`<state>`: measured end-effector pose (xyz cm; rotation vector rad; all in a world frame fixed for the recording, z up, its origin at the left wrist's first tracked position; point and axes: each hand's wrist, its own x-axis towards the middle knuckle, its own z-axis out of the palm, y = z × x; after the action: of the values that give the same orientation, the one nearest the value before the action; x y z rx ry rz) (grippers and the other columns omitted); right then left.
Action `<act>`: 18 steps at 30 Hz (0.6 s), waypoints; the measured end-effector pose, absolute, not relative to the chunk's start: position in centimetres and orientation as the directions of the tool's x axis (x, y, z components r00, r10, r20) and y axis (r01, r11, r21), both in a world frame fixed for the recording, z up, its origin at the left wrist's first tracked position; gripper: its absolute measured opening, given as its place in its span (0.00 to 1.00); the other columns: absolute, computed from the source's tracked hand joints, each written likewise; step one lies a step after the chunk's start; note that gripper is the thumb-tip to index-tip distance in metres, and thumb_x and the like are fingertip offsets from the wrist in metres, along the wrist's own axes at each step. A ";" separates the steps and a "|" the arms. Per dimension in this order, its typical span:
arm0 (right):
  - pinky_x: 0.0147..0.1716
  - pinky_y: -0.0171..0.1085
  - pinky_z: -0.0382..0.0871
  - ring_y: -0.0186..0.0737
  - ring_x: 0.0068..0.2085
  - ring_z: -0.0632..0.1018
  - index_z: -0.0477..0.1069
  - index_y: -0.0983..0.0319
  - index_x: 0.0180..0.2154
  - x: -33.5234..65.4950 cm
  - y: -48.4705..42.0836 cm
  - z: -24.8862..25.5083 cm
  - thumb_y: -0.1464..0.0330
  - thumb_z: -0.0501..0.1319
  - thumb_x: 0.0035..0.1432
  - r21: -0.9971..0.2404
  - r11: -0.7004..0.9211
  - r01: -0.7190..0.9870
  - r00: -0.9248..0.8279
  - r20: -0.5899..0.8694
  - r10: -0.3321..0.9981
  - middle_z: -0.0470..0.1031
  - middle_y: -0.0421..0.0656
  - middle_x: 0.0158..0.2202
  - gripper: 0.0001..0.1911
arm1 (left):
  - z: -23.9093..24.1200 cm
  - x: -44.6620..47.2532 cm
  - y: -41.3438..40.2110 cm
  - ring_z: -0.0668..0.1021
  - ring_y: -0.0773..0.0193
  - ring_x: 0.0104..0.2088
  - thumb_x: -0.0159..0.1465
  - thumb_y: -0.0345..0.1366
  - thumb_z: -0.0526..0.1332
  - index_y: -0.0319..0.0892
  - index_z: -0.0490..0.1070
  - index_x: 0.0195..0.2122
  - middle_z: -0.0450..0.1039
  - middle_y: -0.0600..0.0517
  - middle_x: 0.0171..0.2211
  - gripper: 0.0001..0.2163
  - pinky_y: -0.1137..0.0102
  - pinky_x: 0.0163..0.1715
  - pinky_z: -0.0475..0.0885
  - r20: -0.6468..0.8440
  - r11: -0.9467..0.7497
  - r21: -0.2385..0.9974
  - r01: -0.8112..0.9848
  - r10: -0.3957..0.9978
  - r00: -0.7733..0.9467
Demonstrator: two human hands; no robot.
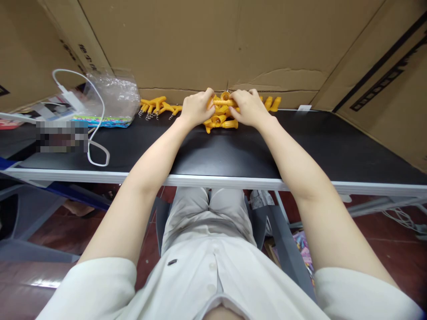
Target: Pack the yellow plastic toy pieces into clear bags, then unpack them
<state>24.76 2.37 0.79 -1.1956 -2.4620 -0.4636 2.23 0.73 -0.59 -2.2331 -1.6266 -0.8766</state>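
Observation:
Both arms reach to the back of the black table. My left hand [197, 107] has its fingers closed on the left end of a yellow plastic piece [223, 102]. At that piece's right end, the fingers of my right hand [251, 107] are closed on it too. Several yellow cup-like and tube-shaped parts [229, 125] lie in a pile just below and between the hands. Left of my left hand are branched yellow parts [156, 104] with small metal springs sticking out. A few short yellow parts [272, 104] stand beyond my right hand.
Tall cardboard walls [200, 44] close off the back and sides of the table [227, 155]. At the left lie a clear plastic bag [113, 95], colourful packets [111, 122] and a looped white cable [102, 106]. A white tag [304, 108] sits by the back edge.

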 end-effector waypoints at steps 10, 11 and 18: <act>0.65 0.67 0.62 0.68 0.66 0.70 0.72 0.57 0.61 28.5 4.1 1.6 0.49 0.47 0.78 0.010 0.366 0.930 -0.308 0.565 0.766 0.74 0.61 0.64 0.26 | -0.8 0.0 2.2 0.81 0.40 0.58 0.68 0.38 0.60 0.51 0.77 0.60 0.84 0.44 0.46 0.20 0.54 0.63 0.72 0.577 -0.241 0.299 0.923 0.816 0.027; 0.66 0.66 0.61 0.68 0.66 0.69 0.72 0.58 0.60 29.2 4.5 1.5 0.48 0.47 0.79 -0.028 0.332 0.943 -0.260 0.562 0.785 0.74 0.62 0.64 0.27 | -0.7 -0.3 2.3 0.81 0.40 0.59 0.69 0.39 0.60 0.51 0.78 0.60 0.84 0.44 0.47 0.20 0.54 0.63 0.72 0.570 -0.221 0.321 0.921 0.822 -0.002; 0.69 0.62 0.61 0.67 0.69 0.71 0.74 0.65 0.59 33.9 5.8 0.4 0.58 0.54 0.80 -0.297 -0.034 0.954 0.162 0.418 0.894 0.77 0.65 0.61 0.21 | -0.8 -2.5 3.0 0.81 0.41 0.61 0.68 0.37 0.60 0.50 0.79 0.59 0.85 0.43 0.52 0.19 0.54 0.66 0.72 0.534 -0.106 0.476 0.873 0.823 -0.192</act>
<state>33.93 5.84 0.38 -1.9411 -1.7468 -0.1571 -2.47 3.01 -0.80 -1.9547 -2.0566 -1.1916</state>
